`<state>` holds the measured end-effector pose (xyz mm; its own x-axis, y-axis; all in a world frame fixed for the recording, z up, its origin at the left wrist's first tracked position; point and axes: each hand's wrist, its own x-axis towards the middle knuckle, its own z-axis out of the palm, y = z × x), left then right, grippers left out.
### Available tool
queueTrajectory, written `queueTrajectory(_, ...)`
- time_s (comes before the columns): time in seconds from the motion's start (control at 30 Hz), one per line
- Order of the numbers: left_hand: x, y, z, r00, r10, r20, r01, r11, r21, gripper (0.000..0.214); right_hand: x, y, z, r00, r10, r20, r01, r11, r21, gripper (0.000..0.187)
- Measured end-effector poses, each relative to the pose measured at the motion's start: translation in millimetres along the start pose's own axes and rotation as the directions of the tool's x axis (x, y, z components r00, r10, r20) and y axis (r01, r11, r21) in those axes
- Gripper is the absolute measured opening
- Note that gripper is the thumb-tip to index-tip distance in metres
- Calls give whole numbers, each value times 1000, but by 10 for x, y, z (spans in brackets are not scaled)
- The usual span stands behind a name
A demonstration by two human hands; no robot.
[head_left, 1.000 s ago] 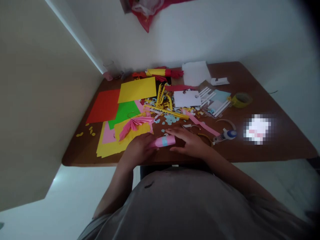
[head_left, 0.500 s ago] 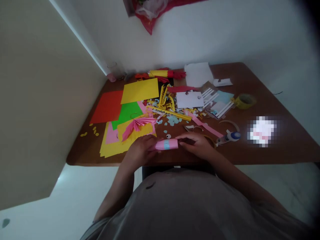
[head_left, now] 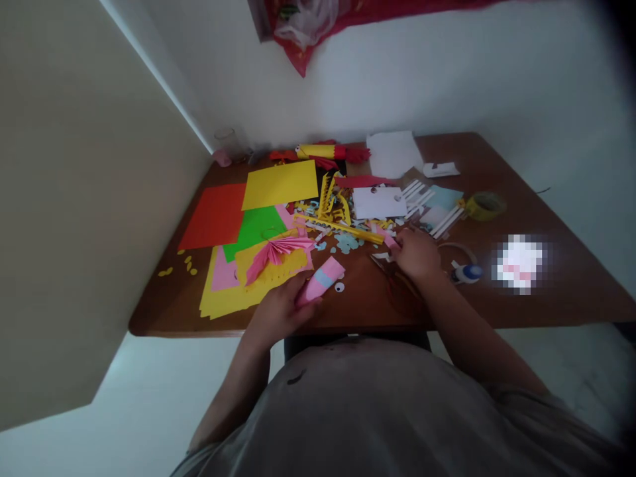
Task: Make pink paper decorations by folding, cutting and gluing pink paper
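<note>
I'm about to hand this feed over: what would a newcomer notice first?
Probably the pink roll with its pale blue band, in the left hand near the front edge of the table. Next, the red-orange sheet on the table's left, then the yellow sheet beside it.

Clr glass (head_left: 226, 140) on tbl (head_left: 521, 311), red sheet (head_left: 368, 13) above

Pink roll (head_left: 320, 281): paper, matt, smooth. Pink fan (head_left: 278, 253): paper, pleated. Bench (head_left: 358, 313): wood-look top, smooth. Bottle cap (head_left: 472, 273): plastic, smooth. Shirt (head_left: 348, 411): cloth, matt, creased.
</note>
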<state>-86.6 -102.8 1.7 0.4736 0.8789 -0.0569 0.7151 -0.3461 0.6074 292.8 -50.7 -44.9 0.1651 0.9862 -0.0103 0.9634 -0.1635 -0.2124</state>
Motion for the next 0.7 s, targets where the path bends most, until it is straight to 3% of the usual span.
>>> queueTrajectory(0.2, -8, -23, -10, 998, 7, 59, -2, 997, -74, 47, 47, 33, -12, 1000, 8, -2, -8, 994, 110, 16)
queueTrajectory(0.3, -6, -59, 19, 999, -9, 46, 14, 994, -111, 49, 55, 44, -70, 993, 37, -113, -9, 970, 242, 12)
queueTrajectory(0.4, 16, -80, 51, 999, -33, 22, 35, 992, -121, 52, 52, 10, -153, 945, 122, -304, 20, 904, 427, 13)
queueTrajectory(0.5, 55, -59, 66, 999, -44, 10, 45, 994, -102, 56, 69, -68, -278, 872, 183, -454, 134, 803, 580, 18)
queueTrajectory(0.6, 112, 3, 78, 1000, -25, 0, 25, 991, -135, 58, 105, -192, -475, 821, 198, -536, 251, 718, 650, 19)
queueTrajectory(0.7, 178, 75, 103, 1000, -24, -11, 22, 989, -149, 54, 107, -357, -727, 790, 184, -585, 320, 690, 649, 21)
